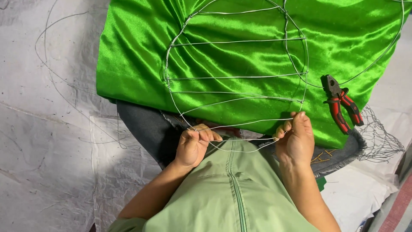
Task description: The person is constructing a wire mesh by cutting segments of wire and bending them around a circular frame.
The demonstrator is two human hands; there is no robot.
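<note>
A round wire frame (pixel 237 76) with several cross wires lies on shiny green satin cloth (pixel 137 51) spread over my lap. My left hand (pixel 194 144) is closed on the frame's near left rim. My right hand (pixel 296 138) pinches the near right rim, where a cross wire meets it. A thin wire runs between the two hands just above my light green zipped top (pixel 231 193).
Red-handled pliers (pixel 341 103) lie on the cloth to the right of the frame. Wire mesh (pixel 380 137) sticks out at the right edge. Loose wire loops (pixel 56 68) lie on the white woven sheet (pixel 43 150) to the left.
</note>
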